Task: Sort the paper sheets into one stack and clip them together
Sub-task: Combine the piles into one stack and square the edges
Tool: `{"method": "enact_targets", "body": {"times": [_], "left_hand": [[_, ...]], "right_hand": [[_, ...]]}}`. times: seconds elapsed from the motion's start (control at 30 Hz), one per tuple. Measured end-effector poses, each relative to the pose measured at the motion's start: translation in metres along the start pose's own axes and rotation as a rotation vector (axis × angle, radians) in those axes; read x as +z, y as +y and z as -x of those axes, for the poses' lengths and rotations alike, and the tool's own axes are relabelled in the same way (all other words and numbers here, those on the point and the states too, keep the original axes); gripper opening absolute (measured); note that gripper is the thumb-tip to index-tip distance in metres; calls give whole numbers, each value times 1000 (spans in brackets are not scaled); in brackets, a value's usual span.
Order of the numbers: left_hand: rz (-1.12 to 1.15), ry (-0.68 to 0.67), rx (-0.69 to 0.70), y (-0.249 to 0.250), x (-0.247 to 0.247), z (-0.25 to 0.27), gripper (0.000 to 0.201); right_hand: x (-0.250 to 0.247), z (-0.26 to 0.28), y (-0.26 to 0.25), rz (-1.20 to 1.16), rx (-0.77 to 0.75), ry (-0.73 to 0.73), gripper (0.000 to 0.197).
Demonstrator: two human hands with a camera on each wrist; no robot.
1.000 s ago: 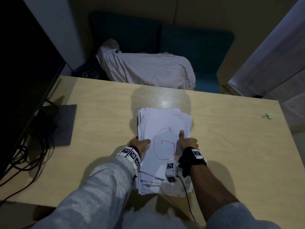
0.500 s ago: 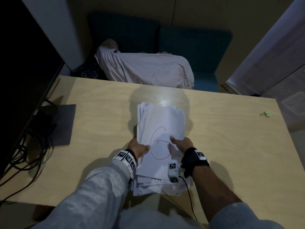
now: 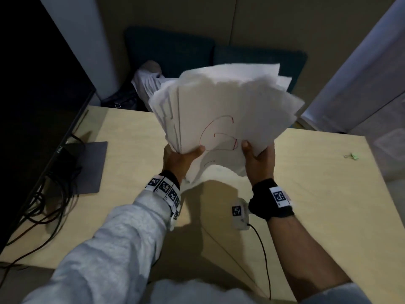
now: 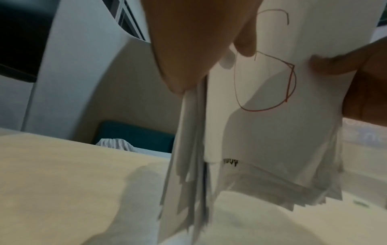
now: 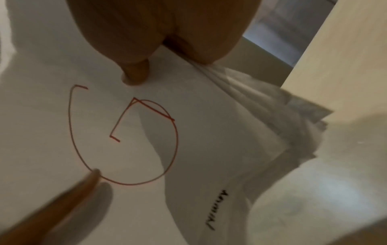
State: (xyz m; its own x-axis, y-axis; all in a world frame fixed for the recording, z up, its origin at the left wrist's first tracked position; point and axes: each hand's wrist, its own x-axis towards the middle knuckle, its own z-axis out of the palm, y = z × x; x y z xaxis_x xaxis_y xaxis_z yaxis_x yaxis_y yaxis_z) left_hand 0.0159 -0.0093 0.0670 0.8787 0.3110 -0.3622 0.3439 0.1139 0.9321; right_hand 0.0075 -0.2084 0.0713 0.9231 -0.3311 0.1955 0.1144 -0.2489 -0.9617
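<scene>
A loose bundle of white paper sheets (image 3: 225,110) is raised above the wooden table (image 3: 317,205), its top sheet marked with a red letter G. My left hand (image 3: 182,159) grips the bundle's left edge, thumb on the front. My right hand (image 3: 258,156) grips the right edge the same way. The sheets fan out unevenly at the top and hang with ragged lower edges (image 4: 188,190). In the right wrist view my thumb presses the top sheet (image 5: 136,132) above the G. A small green binder clip (image 3: 352,156) lies on the table at the far right.
A dark monitor (image 3: 32,106) with its flat base (image 3: 87,165) and tangled cables (image 3: 39,207) stands along the table's left side. Behind the table are a dark teal sofa (image 3: 252,62) and a pale cloth bundle (image 3: 149,82). A cable runs from my right wrist.
Both hands have lifted the paper bundle off the table and tilted it upright. Half a second ago it lay flat on the table under my hands.
</scene>
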Motion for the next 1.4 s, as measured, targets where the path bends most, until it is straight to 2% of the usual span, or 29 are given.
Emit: {"method": "enact_targets", "body": {"times": [0.07, 0.13, 0.23, 0.3, 0.4, 0.53, 0.6, 0.7, 0.77, 0.87, 1.0, 1.07, 1.13, 1.2, 1.3, 1.4], "left_hand": [[-32, -29, 73, -1, -3, 7, 66], [-32, -60, 170, 0, -10, 8, 61], [-30, -85, 297, 9, -14, 4, 72], [-34, -85, 301, 17, -9, 3, 62], [0, -52, 330, 28, 2, 4, 35], [82, 12, 349, 30, 5, 10, 29], [77, 17, 330, 21, 1, 11, 33], [6, -72, 217, 1, -4, 16, 39], [-32, -90, 169, -11, -4, 20, 38], [-12, -37, 116, -18, -4, 22, 31], [-6, -20, 77, -24, -10, 15, 27], [-53, -67, 10, -34, -15, 14, 31], [-143, -114, -48, -47, -15, 16, 43], [-167, -91, -69, -57, -16, 13, 44], [-206, -29, -81, -63, -17, 8, 39], [-209, -15, -104, -66, -18, 8, 36]], "right_hand": [[-4, 12, 14, -34, 23, -46, 75], [-10, 17, 24, -52, 67, -84, 91], [-12, 5, 19, -79, 87, -100, 83], [-7, -6, 10, -92, 76, -64, 74], [7, -16, -1, -34, 43, 3, 78], [8, -14, -4, -38, 7, 29, 70], [4, -7, 7, -6, 57, 13, 70], [0, 6, 35, 83, 173, -132, 76], [3, 13, 46, 132, 213, -209, 60], [7, 18, 47, 161, 250, -175, 39], [3, 25, 57, 116, 303, -98, 30], [0, 32, 70, 152, 366, -200, 36], [-1, 37, 85, 340, 431, -375, 46], [-2, 38, 96, 470, 482, -478, 51], [-7, 40, 98, 458, 495, -432, 51], [-13, 50, 91, 298, 528, -320, 40]]}}
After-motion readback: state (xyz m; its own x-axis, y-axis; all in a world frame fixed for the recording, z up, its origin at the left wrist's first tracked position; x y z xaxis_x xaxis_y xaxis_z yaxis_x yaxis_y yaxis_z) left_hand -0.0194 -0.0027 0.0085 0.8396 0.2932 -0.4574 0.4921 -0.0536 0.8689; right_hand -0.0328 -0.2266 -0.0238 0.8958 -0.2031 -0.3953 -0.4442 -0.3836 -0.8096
